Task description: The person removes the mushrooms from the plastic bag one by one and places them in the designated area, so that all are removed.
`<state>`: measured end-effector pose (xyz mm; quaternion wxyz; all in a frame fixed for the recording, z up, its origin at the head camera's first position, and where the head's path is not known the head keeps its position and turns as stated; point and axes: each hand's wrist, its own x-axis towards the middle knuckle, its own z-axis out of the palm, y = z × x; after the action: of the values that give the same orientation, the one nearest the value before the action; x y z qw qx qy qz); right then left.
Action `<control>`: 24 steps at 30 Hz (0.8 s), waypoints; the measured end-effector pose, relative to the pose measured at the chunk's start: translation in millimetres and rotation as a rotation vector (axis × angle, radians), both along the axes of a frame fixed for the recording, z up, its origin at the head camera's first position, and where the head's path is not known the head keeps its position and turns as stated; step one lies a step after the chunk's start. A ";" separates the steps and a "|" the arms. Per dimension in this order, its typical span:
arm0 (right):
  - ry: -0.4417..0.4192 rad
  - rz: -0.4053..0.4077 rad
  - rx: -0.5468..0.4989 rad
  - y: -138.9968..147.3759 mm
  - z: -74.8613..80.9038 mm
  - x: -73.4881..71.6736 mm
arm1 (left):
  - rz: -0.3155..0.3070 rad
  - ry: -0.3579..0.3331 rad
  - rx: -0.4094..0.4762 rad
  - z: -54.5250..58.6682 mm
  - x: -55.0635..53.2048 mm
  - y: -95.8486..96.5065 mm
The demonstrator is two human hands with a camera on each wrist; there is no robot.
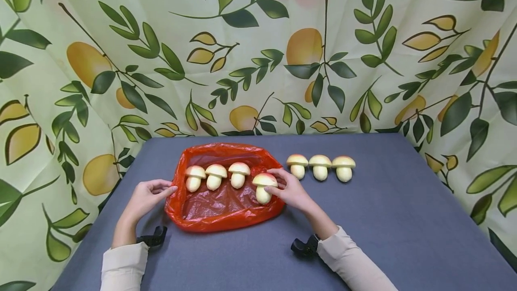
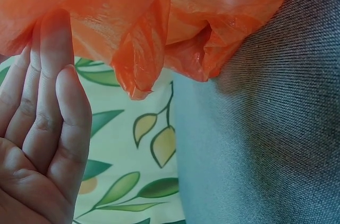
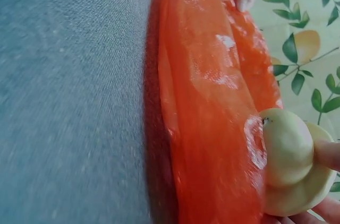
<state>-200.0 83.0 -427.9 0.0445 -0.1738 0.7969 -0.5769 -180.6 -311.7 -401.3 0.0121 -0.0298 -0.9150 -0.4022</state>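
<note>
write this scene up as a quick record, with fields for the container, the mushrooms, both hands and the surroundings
container: red plastic bag, mouth open
mushrooms inside: three, in a row
mushroom in hand: one, at the bag's right end
mushrooms outside: three, in a row right of the bag
left hand: holds the bag's left edge
right hand: grips the one mushroom
surface: grey-blue table
backdrop: cloth printed with leaves and fruit

Curtained work spot, rm unclear: grey tbl (image 1: pixel 404 219), leaf-print fabric (image 1: pixel 266 82) bkgd.
</note>
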 end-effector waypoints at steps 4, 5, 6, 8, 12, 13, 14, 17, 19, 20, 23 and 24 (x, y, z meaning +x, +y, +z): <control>-0.018 -0.001 -0.014 12.0 2.9 5.5 | -0.005 -0.006 0.002 0.7 0.5 0.2; -0.015 -0.003 -0.015 15.6 3.0 6.7 | -0.004 -0.007 0.001 0.7 0.6 0.2; -0.012 -0.002 -0.017 19.6 2.6 7.7 | -0.004 -0.007 0.002 0.8 0.5 0.3; -0.007 -0.006 -0.024 27.6 1.1 9.8 | -0.002 -0.007 0.001 0.7 0.4 0.3; 0.002 -0.010 -0.042 44.6 -3.1 13.0 | 0.000 -0.007 0.006 0.4 0.4 -0.2; 0.004 -0.013 -0.052 48.5 -3.7 13.8 | -0.001 -0.006 0.007 0.2 0.4 -0.3; 0.007 -0.012 -0.060 52.5 -4.3 14.6 | -0.002 -0.004 0.008 0.0 0.3 -0.5; 0.003 -0.015 -0.077 65.7 -6.4 16.6 | -0.005 0.000 0.011 0.1 0.1 -0.7; -0.004 -0.012 -0.084 74.3 -8.6 17.1 | -0.007 0.002 0.009 0.3 0.1 -0.6; -0.014 -0.004 -0.085 78.3 -9.8 17.0 | -0.008 0.001 0.008 0.5 0.3 -0.4; -0.051 0.029 -0.097 88.3 -14.3 14.9 | -0.008 -0.002 0.006 0.6 0.5 0.1; -0.073 0.036 -0.102 90.9 -15.9 13.9 | -0.008 -0.002 0.004 0.5 0.4 0.3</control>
<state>-186.1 173.9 -443.8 0.0750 -0.1688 0.7612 -0.6217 -180.2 -311.4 -400.8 0.0099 -0.0331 -0.9140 -0.4042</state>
